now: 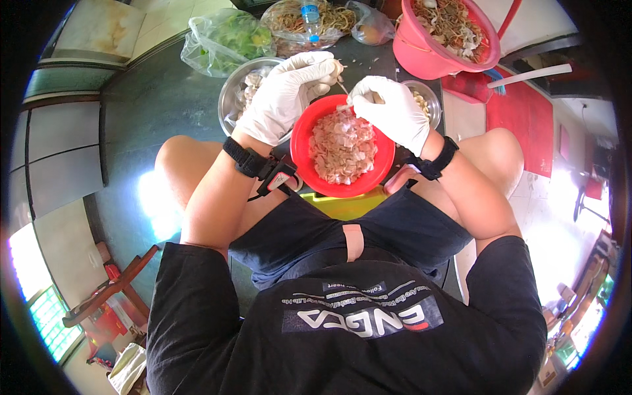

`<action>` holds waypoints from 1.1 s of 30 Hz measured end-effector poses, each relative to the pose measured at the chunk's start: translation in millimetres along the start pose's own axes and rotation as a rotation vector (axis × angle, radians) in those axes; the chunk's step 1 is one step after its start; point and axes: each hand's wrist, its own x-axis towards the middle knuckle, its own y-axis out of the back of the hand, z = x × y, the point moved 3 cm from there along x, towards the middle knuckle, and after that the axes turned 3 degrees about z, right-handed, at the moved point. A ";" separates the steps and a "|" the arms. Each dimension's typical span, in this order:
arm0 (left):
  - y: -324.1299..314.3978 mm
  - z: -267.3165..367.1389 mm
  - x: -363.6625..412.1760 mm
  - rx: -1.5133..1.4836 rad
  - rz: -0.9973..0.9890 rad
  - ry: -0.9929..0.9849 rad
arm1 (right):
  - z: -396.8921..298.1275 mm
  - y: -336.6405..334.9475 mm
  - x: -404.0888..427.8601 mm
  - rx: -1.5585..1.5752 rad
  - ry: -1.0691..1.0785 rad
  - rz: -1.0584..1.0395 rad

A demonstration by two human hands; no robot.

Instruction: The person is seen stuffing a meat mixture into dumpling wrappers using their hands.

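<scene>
My left hand [291, 91], in a white glove, holds a garlic bulb [337, 70] between thumb and fingers, above the far rim of a red plastic bowl [299, 148]. Garlic skins [342, 145] fill much of this bowl. My right hand [387, 106], also gloved in white, pinches a thin strip of skin or root [345, 88] beside the bulb. Partly behind my left hand, a metal bowl [224, 108] holds whole garlic bulbs [251, 81]. Peeled cloves [420, 102] lie in a smaller metal bowl [435, 94], partly hidden by my right hand.
A bag of green leaves [232, 39], a bag of dry stalks [291, 29] with a plastic bottle [310, 19] on it, and another small bag [371, 30] stand beyond the bowls. At the far right are a pink bucket [424, 54] of scraps and a red dustpan [464, 86].
</scene>
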 end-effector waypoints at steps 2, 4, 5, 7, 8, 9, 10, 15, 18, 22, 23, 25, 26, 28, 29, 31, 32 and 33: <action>2.4 1.8 0.9 0.002 -0.019 -0.003 | 3.0 -0.9 -1.7 -0.054 -0.038 -0.036; 4.5 4.3 1.2 0.027 0.037 0.011 | 9.2 -5.5 -6.1 -0.024 -0.076 -0.114; 5.7 6.0 0.5 0.029 0.040 0.009 | 8.6 -7.7 -6.6 -0.056 -0.088 -0.154; 8.7 8.9 -0.7 0.095 0.057 0.025 | 6.3 -11.2 -6.2 -0.128 -0.114 -0.193; 8.5 10.0 -1.0 0.095 0.056 0.024 | 6.8 -11.8 -6.5 -0.206 -0.145 -0.228; 8.1 11.1 -1.8 0.135 0.052 0.024 | 13.0 -12.9 -7.6 -0.168 -0.163 -0.249; 7.0 12.1 -2.8 0.175 0.048 0.025 | 16.4 -13.9 -8.0 -0.169 -0.162 -0.249; -1.1 16.7 -10.2 0.347 0.070 -0.038 | 3.5 -6.6 -4.2 -0.075 -0.114 -0.106; 0.6 13.8 -9.1 0.361 0.042 -0.045 | 13.4 -8.6 -3.5 -0.054 -0.105 -0.138; 0.6 12.7 -6.8 0.361 0.013 -0.025 | 23.6 -13.6 -4.5 0.010 -0.061 -0.180; 1.0 13.0 -7.8 0.359 0.015 -0.022 | 22.4 -15.3 -4.0 -0.002 -0.116 -0.204; 0.5 14.2 -9.8 0.376 0.000 -0.018 | 22.8 -16.0 -3.5 -0.014 -0.173 -0.230; 0.2 14.0 -10.3 0.373 0.001 -0.014 | 20.5 -13.7 -2.3 0.031 -0.113 -0.155; -1.9 14.5 -11.0 0.403 -0.028 -0.047 | 14.5 -10.8 -3.4 0.076 -0.058 -0.082; -3.6 15.1 -12.1 0.420 -0.024 -0.057 | 4.2 -7.1 -1.8 -0.031 0.014 0.001; -5.4 12.4 -13.0 0.420 -0.024 -0.065 | -8.7 -4.1 -1.7 -0.148 0.095 0.103; -7.6 11.8 -12.5 0.420 -0.029 -0.080 | -9.6 -4.7 -1.9 -0.150 0.094 0.103; -8.8 10.4 -12.1 0.418 -0.030 -0.079 | -10.8 -4.4 -2.2 -0.196 0.119 0.145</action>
